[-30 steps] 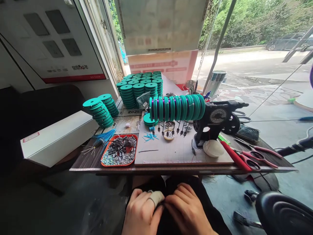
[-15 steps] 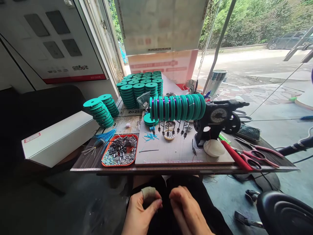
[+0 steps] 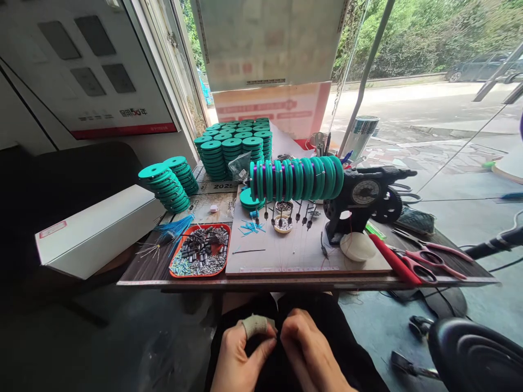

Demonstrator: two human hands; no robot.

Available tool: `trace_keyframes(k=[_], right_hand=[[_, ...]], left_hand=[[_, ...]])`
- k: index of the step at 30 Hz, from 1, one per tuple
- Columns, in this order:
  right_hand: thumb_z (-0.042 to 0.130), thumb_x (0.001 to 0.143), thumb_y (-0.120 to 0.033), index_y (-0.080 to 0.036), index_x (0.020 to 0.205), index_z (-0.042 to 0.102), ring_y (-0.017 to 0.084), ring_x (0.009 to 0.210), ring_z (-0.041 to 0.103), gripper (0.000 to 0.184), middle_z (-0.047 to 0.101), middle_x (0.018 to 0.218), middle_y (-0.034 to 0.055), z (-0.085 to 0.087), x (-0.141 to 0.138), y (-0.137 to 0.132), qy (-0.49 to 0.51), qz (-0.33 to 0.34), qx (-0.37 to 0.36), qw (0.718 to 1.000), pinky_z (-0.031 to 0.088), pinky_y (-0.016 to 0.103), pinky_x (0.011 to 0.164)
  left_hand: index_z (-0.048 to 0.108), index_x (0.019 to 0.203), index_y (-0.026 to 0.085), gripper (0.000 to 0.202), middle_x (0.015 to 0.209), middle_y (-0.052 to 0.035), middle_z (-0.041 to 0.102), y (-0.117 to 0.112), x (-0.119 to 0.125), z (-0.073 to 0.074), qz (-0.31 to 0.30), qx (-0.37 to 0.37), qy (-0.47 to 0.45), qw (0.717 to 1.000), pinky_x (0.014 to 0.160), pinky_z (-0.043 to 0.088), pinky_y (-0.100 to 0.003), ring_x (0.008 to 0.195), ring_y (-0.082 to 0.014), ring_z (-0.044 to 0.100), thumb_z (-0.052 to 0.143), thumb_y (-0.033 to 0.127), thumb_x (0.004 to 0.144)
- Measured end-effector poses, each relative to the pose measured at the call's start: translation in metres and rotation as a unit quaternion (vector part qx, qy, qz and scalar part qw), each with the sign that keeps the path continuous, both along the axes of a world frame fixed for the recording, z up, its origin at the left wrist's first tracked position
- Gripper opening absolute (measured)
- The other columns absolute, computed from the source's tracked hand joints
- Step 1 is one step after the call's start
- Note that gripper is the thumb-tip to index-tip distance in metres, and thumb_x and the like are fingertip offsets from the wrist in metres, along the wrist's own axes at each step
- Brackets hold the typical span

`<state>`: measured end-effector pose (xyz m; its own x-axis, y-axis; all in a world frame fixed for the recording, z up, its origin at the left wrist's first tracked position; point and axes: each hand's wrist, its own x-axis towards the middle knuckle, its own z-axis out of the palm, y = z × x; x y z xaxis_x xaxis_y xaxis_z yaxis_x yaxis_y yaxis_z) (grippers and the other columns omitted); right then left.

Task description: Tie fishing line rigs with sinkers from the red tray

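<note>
Both hands sit low in my lap, below the table's front edge. My left hand has a bandaged forefinger curled toward the thumb in a pinch. My right hand is closed, fingertips close to the left hand's. Whatever lies between the fingertips is too small to make out. On the table above, a row of green spools sits on a black winding machine, with small weights hanging below it on thin lines.
A red tray of small metal parts lies front left. Stacks of green spools stand at the back, a white box at left. Red scissors lie at right. A dark chair is at bottom right.
The hands were pressed together, came slightly apart, and their fingertips have closed together again. The left forefinger lifted and curled.
</note>
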<state>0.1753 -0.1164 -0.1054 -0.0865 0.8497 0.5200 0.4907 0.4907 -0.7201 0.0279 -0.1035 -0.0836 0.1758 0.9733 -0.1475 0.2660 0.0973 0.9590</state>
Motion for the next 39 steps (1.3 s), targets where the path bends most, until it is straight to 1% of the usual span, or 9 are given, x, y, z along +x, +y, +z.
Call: trace_keyframes(k=[4,6,8,10,14,20,24,33,39], right_hand=[[0.039,0.086,-0.012,-0.021,0.078,0.042,0.009,0.063,0.049,0.012,0.051,0.065,-0.0025,0.002,0.004,0.004,-0.048,0.002,0.047,0.998,0.049,0.026,0.078],[0.044,0.083,-0.012,-0.022,0.088,0.047,0.011,0.069,0.052,0.011,0.055,0.066,-0.0023,0.003,0.007,0.005,-0.083,0.004,0.065,0.994,0.045,0.033,0.089],[0.049,0.080,-0.013,-0.021,0.097,0.049,0.014,0.074,0.053,0.019,0.058,0.067,-0.0016,0.002,0.009,0.006,-0.100,-0.017,0.084,0.991,0.042,0.038,0.093],[0.053,0.079,-0.014,-0.021,0.093,0.053,0.015,0.076,0.053,0.016,0.058,0.065,-0.0015,0.000,0.010,0.006,-0.106,-0.034,0.096,0.989,0.038,0.041,0.094],[0.058,0.077,-0.017,-0.022,0.077,0.056,0.015,0.071,0.052,0.005,0.054,0.059,-0.0023,0.001,0.009,0.006,-0.103,-0.026,0.090,0.990,0.037,0.040,0.092],[0.061,0.074,-0.015,-0.021,0.077,0.059,0.011,0.063,0.049,0.007,0.051,0.057,-0.0026,0.009,0.013,0.006,-0.111,-0.005,0.098,0.989,0.043,0.030,0.075],[0.060,0.074,-0.014,-0.020,0.075,0.059,0.010,0.060,0.047,0.007,0.050,0.056,-0.0026,0.010,0.014,0.006,-0.105,0.007,0.074,0.992,0.040,0.023,0.063],[0.061,0.075,-0.013,-0.023,0.079,0.061,0.008,0.060,0.048,0.011,0.057,0.058,-0.0048,0.008,0.014,0.005,-0.058,0.048,0.001,0.997,0.036,0.022,0.066],[0.059,0.076,-0.016,-0.021,0.072,0.062,0.008,0.057,0.047,0.007,0.056,0.053,-0.0040,0.018,0.010,0.007,-0.060,0.059,-0.043,0.995,0.033,0.020,0.059]], left_hand=[[0.063,0.068,0.019,0.024,0.069,0.0008,0.065,0.000,0.002,0.001,-0.021,0.015,-0.009,1.000,0.068,0.046,-0.017,0.070,-0.0126,0.058,0.061,0.040,0.078],[0.063,0.069,0.018,0.025,0.069,0.0008,0.065,0.001,0.002,-0.001,-0.015,0.010,-0.019,1.000,0.068,0.046,-0.016,0.070,-0.0126,0.059,0.061,0.042,0.077],[0.065,0.070,0.018,0.025,0.069,0.0002,0.066,0.001,0.001,-0.004,0.005,0.000,-0.029,1.000,0.068,0.047,-0.017,0.070,-0.0136,0.060,0.065,0.043,0.074],[0.066,0.070,0.018,0.027,0.067,0.0001,0.066,0.002,-0.001,-0.006,0.025,-0.004,-0.035,0.999,0.066,0.048,-0.017,0.067,-0.0140,0.061,0.069,0.045,0.070],[0.067,0.064,0.017,0.029,0.061,0.0003,0.065,0.001,-0.003,-0.006,0.036,-0.002,-0.048,0.998,0.061,0.049,-0.017,0.061,-0.0132,0.059,0.072,0.046,0.066],[0.071,0.070,0.019,0.024,0.058,0.0004,0.069,-0.002,-0.004,-0.011,0.081,-0.060,-0.093,0.991,0.058,0.050,-0.014,0.058,-0.0120,0.061,0.077,0.041,0.063],[0.073,0.072,0.019,0.026,0.062,-0.0014,0.072,-0.003,-0.005,-0.016,0.090,-0.072,-0.116,0.987,0.058,0.051,-0.014,0.059,-0.0130,0.064,0.079,0.041,0.059],[0.070,0.066,0.019,0.020,0.056,0.0023,0.066,-0.002,-0.004,-0.008,0.070,-0.103,-0.191,0.974,0.057,0.048,-0.012,0.055,-0.0090,0.058,0.079,0.036,0.062],[0.070,0.068,0.020,0.017,0.062,0.0032,0.064,-0.004,-0.007,-0.010,0.060,-0.054,-0.152,0.985,0.062,0.047,-0.012,0.062,-0.0090,0.057,0.073,0.037,0.068]])
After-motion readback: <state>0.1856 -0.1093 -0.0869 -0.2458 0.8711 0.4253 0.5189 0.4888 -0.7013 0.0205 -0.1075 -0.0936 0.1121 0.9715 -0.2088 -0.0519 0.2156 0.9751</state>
